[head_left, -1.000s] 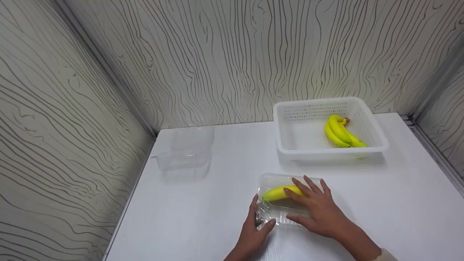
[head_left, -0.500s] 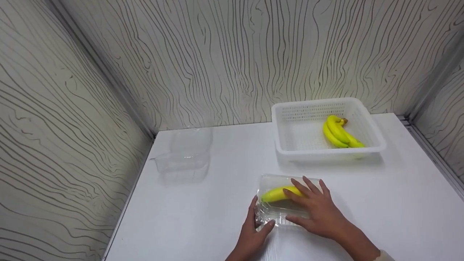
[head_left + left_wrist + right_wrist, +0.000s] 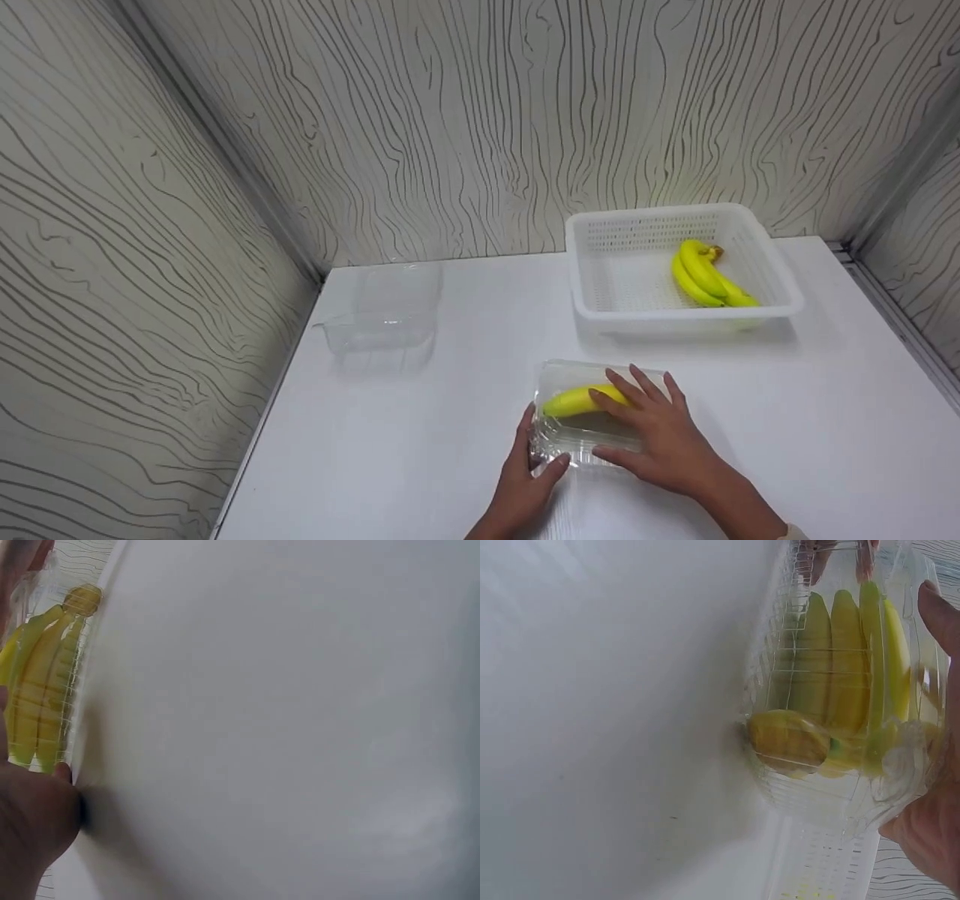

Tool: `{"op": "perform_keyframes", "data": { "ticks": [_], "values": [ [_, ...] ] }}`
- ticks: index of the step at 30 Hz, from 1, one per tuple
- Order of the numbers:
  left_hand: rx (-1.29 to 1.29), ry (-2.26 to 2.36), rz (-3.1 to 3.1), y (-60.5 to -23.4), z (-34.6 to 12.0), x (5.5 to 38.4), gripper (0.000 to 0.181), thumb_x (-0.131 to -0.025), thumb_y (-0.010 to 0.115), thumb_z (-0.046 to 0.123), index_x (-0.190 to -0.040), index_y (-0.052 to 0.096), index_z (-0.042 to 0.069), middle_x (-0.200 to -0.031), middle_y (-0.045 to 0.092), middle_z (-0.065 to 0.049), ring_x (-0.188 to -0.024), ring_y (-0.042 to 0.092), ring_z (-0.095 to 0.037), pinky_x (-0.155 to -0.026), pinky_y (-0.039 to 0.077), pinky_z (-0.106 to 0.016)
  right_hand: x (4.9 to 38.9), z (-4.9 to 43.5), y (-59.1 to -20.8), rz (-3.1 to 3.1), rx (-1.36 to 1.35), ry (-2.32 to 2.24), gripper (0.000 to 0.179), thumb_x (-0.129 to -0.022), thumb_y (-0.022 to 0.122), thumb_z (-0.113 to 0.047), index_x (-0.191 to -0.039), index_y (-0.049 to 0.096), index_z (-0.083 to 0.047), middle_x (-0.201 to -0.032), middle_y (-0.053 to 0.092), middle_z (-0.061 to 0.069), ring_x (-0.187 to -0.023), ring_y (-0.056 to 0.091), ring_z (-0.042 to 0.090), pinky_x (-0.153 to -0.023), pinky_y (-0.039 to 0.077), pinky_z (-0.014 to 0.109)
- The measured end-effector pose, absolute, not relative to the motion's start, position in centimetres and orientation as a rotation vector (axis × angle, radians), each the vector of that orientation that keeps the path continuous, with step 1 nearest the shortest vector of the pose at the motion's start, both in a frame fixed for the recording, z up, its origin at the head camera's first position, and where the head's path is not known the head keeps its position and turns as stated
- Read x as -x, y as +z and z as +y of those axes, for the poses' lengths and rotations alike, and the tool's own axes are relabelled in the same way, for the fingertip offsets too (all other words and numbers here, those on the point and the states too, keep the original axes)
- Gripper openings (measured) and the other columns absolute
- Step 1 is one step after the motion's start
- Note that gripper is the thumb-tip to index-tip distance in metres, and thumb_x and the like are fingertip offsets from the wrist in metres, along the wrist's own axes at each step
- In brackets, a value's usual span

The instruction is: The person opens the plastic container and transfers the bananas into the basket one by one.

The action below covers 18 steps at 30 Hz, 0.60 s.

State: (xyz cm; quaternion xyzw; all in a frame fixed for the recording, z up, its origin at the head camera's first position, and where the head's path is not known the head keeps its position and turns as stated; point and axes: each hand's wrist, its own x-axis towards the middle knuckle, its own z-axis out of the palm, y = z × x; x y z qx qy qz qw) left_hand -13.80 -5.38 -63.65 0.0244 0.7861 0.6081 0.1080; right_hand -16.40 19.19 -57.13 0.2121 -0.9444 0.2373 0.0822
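A clear plastic clamshell box (image 3: pixel 592 448) stands closed near the front of the white table. Inside it lies a bunch of bananas (image 3: pixel 846 664), its brown stem end (image 3: pixel 789 741) at the right end of the box. My left hand (image 3: pixel 519 480) grips the box's left front corner, fingers along the side and thumb at the front edge. Spread across the lid, my right hand (image 3: pixel 664 442) rests with its fingers extended over the right part. It hides part of the bananas in the head view. In the left wrist view, the left hand (image 3: pixel 34 817) sits beside the box.
A white slotted basket (image 3: pixel 581 281) at the back right holds another bunch of bananas (image 3: pixel 701 274). At the back left stands a second clear clamshell box (image 3: pixel 379 334), its lid raised. Wood-grain patterned panels (image 3: pixel 487 127) rise behind the table and at its sides.
The head view shifts slightly. Both hands and the box keep the same position throughout.
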Motion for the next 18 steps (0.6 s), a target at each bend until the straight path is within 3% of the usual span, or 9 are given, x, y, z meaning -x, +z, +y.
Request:
{"op": "perform_keyframes", "data": {
  "ticks": [12,15,18],
  "values": [
    [-0.082,1.779,2.346,-63.9,-5.2,13.8,0.095,-0.102,0.069,0.044,-0.174,0.008,0.033,-0.172,0.041,-0.013,-0.145,0.059,-0.031,-0.118,0.049,-0.059,16.6,19.6,-57.5,-2.809,-0.661,0.625,0.086,-0.083,0.074,-0.078,-0.156,0.055,-0.038,-0.172,0.044,0.003,-0.160,0.038,0.043,-0.125,0.018,0.075],
    [-0.062,1.768,2.345,-63.9,-5.1,13.8,0.094,-0.102,0.068,0.044,-0.173,0.006,0.035,-0.175,0.037,-0.010,-0.145,0.059,-0.029,-0.119,0.048,-0.058,16.8,20.1,-57.5,-2.772,-0.677,0.616,0.091,-0.080,0.077,-0.077,-0.157,0.055,-0.034,-0.172,0.044,0.005,-0.159,0.039,0.042,-0.134,0.013,0.058],
    [-0.064,1.779,2.337,-63.9,-5.0,13.7,0.093,-0.103,0.067,0.042,-0.173,0.006,0.035,-0.176,0.034,-0.009,-0.147,0.057,-0.031,-0.120,0.047,-0.060,16.9,21.0,-57.6,-2.711,-0.726,0.610,0.096,-0.077,0.081,-0.074,-0.157,0.056,-0.029,-0.170,0.045,0.009,-0.157,0.040,0.044,-0.137,0.000,0.031]
  ]
}}
